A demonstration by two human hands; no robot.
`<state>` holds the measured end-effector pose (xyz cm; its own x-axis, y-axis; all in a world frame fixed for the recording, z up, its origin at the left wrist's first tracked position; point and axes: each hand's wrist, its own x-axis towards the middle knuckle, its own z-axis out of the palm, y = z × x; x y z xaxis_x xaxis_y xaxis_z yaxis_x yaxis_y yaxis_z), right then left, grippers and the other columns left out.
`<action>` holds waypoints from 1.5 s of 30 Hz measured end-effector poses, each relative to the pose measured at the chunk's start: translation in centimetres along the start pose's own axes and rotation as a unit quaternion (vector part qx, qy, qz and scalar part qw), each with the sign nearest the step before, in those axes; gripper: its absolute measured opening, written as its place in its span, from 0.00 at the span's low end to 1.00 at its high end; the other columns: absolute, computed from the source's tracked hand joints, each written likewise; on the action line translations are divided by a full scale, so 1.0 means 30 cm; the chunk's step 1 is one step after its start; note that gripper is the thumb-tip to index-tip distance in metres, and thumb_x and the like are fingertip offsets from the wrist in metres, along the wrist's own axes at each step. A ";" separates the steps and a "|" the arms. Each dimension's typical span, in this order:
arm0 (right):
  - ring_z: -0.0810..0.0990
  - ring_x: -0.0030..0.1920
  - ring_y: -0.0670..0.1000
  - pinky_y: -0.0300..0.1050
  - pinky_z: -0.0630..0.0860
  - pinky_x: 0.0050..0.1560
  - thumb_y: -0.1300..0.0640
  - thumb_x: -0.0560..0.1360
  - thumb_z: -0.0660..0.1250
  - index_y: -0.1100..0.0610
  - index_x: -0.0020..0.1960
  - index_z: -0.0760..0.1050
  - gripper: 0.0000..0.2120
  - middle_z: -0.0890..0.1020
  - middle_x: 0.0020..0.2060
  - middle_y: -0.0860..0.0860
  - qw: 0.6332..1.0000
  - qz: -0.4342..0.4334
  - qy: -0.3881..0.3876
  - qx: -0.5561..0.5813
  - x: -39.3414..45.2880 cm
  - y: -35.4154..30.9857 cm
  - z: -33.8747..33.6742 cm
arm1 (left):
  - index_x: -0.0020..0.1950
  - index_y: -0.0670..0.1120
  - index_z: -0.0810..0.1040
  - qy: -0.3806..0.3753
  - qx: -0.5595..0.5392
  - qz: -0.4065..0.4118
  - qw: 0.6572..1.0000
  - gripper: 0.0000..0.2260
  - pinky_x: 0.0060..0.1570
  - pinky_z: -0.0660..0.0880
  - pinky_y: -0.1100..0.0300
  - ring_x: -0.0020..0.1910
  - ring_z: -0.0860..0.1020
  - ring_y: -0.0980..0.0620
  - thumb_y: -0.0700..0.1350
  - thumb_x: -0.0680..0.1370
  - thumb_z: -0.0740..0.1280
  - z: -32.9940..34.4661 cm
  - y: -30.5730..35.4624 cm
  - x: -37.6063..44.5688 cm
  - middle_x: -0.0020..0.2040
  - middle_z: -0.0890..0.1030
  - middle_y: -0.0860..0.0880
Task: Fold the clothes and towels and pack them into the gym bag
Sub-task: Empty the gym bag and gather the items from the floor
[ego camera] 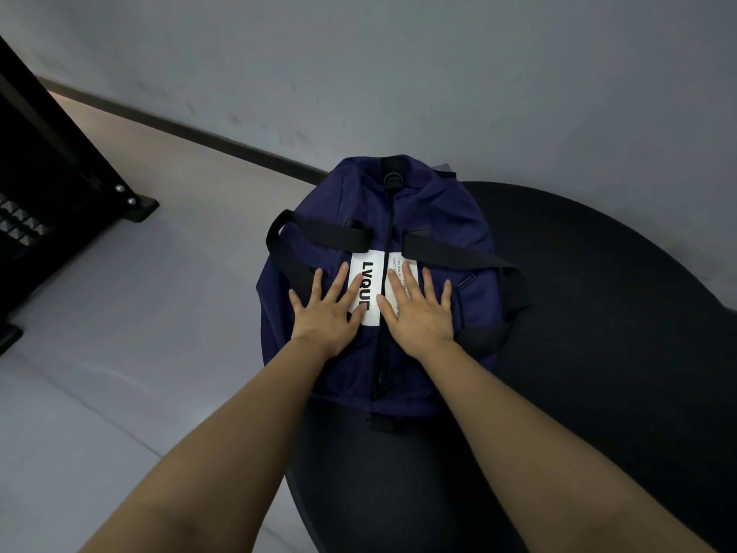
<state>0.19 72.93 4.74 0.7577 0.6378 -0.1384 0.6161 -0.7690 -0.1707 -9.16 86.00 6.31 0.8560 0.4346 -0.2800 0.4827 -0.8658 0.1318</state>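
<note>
A navy blue gym bag [422, 209] with black straps and a white label lies zipped on a round black table [598, 313], its zipper running away from me. My left hand [327, 309] lies flat on the bag's top left of the zipper, fingers spread over the label's edge. My right hand [418, 309] lies flat on the right of the zipper, fingers spread too. Both palms press on the fabric and hold nothing. No clothes or towels show outside the bag.
A pale grey floor [139, 353] lies to the left, with a dark skirting strip [199, 133] along the grey wall behind. A black rack or stand [48, 193] stands at the far left.
</note>
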 end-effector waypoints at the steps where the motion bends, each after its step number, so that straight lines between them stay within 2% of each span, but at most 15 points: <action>1: 0.40 0.77 0.53 0.59 0.32 0.72 0.37 0.80 0.39 0.47 0.78 0.43 0.30 0.44 0.78 0.45 1.000 -0.009 0.004 0.004 -0.013 0.000 -0.008 | 0.76 0.60 0.40 0.008 0.006 0.003 1.000 0.24 0.69 0.39 0.34 0.76 0.36 0.48 0.60 0.81 0.42 -0.005 0.004 -0.009 0.77 0.37 0.57; 6: 0.42 0.77 0.54 0.59 0.31 0.71 0.38 0.80 0.42 0.48 0.78 0.48 0.29 0.50 0.78 0.48 0.999 -0.013 0.046 -0.002 -0.109 -0.001 -0.037 | 0.77 0.58 0.42 0.000 -0.003 0.017 1.000 0.24 0.70 0.38 0.36 0.76 0.38 0.48 0.58 0.81 0.43 -0.024 0.060 -0.075 0.78 0.41 0.54; 12: 0.38 0.77 0.56 0.65 0.28 0.68 0.37 0.80 0.42 0.45 0.78 0.41 0.29 0.43 0.78 0.46 0.999 0.033 -0.004 -0.001 -0.168 -0.040 0.014 | 0.76 0.58 0.38 -0.023 0.009 0.017 1.000 0.25 0.70 0.39 0.36 0.76 0.37 0.50 0.57 0.82 0.44 0.016 0.042 -0.127 0.77 0.38 0.55; 20: 0.37 0.76 0.58 0.64 0.18 0.61 0.38 0.80 0.41 0.47 0.78 0.43 0.29 0.44 0.78 0.48 0.998 0.048 0.028 0.002 -0.155 -0.148 0.070 | 0.76 0.60 0.38 0.015 0.008 0.033 0.999 0.25 0.70 0.37 0.37 0.76 0.36 0.51 0.57 0.82 0.45 0.042 -0.074 -0.116 0.77 0.39 0.57; 26: 0.37 0.76 0.58 0.64 0.19 0.61 0.38 0.80 0.40 0.47 0.78 0.42 0.29 0.44 0.78 0.48 0.998 0.056 0.033 0.000 -0.150 -0.166 0.080 | 0.76 0.60 0.41 0.045 -0.008 0.034 0.998 0.24 0.70 0.36 0.39 0.76 0.36 0.52 0.57 0.82 0.46 0.065 -0.092 -0.114 0.78 0.41 0.58; 37: 0.36 0.76 0.58 0.64 0.19 0.61 0.38 0.80 0.40 0.47 0.78 0.41 0.30 0.43 0.78 0.48 0.998 0.056 0.021 -0.005 -0.148 -0.178 0.079 | 0.77 0.59 0.40 0.037 0.009 0.030 0.999 0.24 0.70 0.35 0.39 0.76 0.35 0.51 0.57 0.82 0.45 0.061 -0.097 -0.119 0.78 0.40 0.57; 42: 0.36 0.76 0.58 0.66 0.24 0.64 0.37 0.80 0.40 0.47 0.78 0.40 0.30 0.42 0.78 0.47 0.998 0.058 -0.010 -0.005 -0.148 -0.178 0.061 | 0.77 0.57 0.40 0.016 0.032 0.032 0.999 0.24 0.71 0.38 0.39 0.76 0.37 0.49 0.56 0.82 0.44 0.036 -0.084 -0.128 0.78 0.40 0.54; 45: 0.38 0.77 0.58 0.67 0.28 0.67 0.37 0.80 0.41 0.47 0.78 0.42 0.30 0.44 0.78 0.48 0.998 0.047 -0.039 -0.001 -0.152 -0.169 0.028 | 0.78 0.54 0.44 0.012 0.045 0.035 0.998 0.24 0.72 0.42 0.41 0.77 0.41 0.48 0.55 0.83 0.45 0.006 -0.073 -0.141 0.79 0.44 0.52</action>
<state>-6.57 73.94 5.42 0.7925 0.5648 -0.2299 0.5444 -0.8252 -0.1508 -13.86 86.01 7.05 0.8913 0.3780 -0.2505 0.4049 -0.9121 0.0643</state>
